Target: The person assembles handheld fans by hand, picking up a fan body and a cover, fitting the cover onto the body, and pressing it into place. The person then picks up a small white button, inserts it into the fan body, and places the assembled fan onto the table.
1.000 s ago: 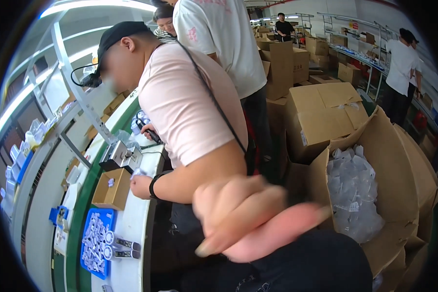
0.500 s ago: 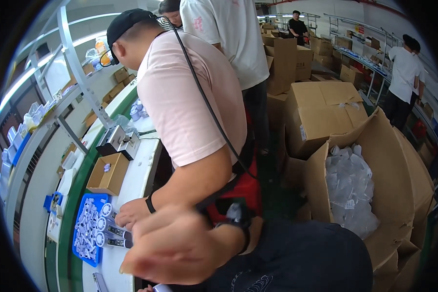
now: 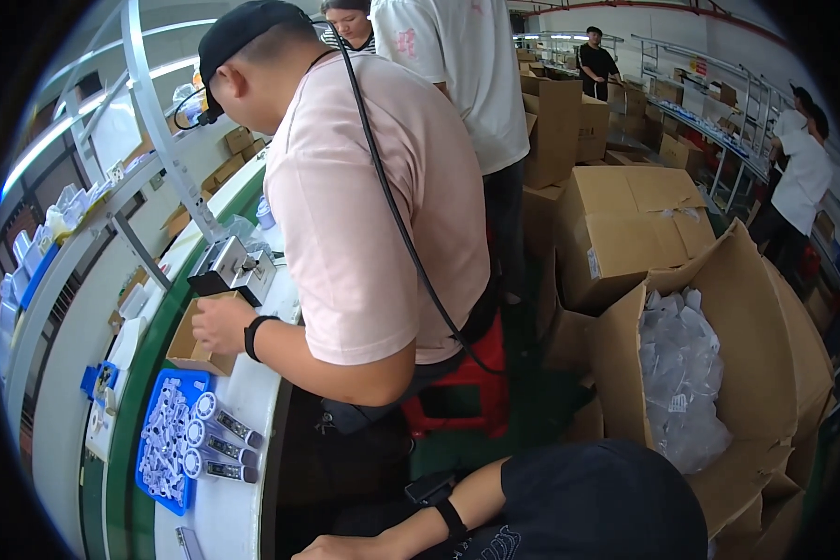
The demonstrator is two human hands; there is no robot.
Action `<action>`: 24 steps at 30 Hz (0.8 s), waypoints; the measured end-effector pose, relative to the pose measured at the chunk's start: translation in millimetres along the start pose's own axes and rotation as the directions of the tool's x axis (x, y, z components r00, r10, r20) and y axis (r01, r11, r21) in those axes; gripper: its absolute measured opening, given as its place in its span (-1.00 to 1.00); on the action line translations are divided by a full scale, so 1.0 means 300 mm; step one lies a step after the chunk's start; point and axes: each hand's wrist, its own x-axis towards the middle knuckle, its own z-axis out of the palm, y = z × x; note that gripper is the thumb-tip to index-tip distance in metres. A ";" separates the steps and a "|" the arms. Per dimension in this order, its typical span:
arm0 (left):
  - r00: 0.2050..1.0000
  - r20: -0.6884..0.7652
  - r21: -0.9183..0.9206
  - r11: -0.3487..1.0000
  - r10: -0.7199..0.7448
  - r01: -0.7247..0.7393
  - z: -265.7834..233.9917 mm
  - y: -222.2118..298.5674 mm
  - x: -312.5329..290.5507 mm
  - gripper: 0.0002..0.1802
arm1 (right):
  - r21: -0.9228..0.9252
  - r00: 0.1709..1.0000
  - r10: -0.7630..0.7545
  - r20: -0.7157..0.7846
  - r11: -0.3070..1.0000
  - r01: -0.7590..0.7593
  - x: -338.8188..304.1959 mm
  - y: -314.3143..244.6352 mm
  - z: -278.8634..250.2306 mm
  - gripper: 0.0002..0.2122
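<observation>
At the lower edge lies my right hand (image 3: 341, 548), cut off by the frame, with a black strap and a dark block on its wrist; its fingers do not show. My left hand is out of view. On the white bench (image 3: 238, 518) to the left, three pale lavender handheld devices (image 3: 222, 446) lie side by side, round heads toward a blue tray (image 3: 179, 509) of small lavender parts. A single slim device part (image 3: 189, 543) rests nearer me. Beyond the tray, a co-worker's hand (image 3: 222, 324) reaches over a small cardboard box (image 3: 196, 353).
The co-worker in a pink shirt (image 3: 373, 196) bends over the bench, beside a red stool (image 3: 467, 397). A black-and-silver machine (image 3: 238, 271) stands past the small box. At right, a large open carton (image 3: 756, 355) holds translucent plastic pieces (image 3: 681, 373). A green strip (image 3: 126, 439) borders the bench.
My right hand has dropped from above the bench front to the lower edge. Fingers and a pale object at the bottom have left view. The co-worker's hand has moved from the devices to the small box.
</observation>
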 end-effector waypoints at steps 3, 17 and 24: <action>0.998 0.062 -0.106 0.994 -0.016 0.023 -0.013 0.008 0.005 -0.55 | -0.126 0.994 -0.105 -0.007 0.987 0.103 -0.007 -0.007 -0.031 -0.54; 0.979 -0.024 -0.217 0.957 -0.202 0.192 -0.221 0.002 0.043 -0.52 | -0.583 0.044 -0.894 -0.445 0.327 0.744 0.000 -0.758 -0.652 -0.35; 0.948 0.140 -0.014 0.957 -0.287 0.291 -0.396 -0.027 0.020 -0.49 | -0.619 0.117 -0.892 -0.436 0.392 0.681 0.045 -0.694 -0.609 -0.26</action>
